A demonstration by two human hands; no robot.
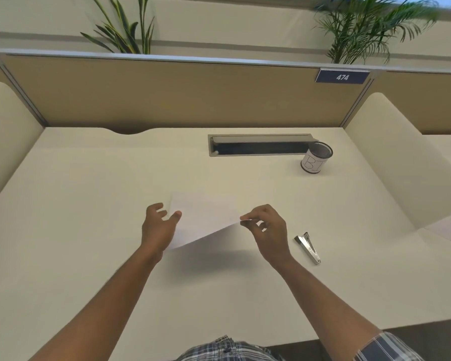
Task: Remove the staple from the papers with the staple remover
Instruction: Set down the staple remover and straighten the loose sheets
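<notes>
White paper sheets (203,220) are held above the cream desk (89,204); pinched at one corner by the right hand (267,230); left hand (158,227) loosely open, touching the opposite edge; metal staple remover (307,247) lies untouched, near the right hand; staple not discernible; tool pickup judged next.

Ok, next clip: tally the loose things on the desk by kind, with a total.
Papers: 1 set, lifted off the desk, right hand pinching a corner, left hand at the other edge
Staple remover: 1
Mesh cup with a label: 1
Total: 3
</notes>
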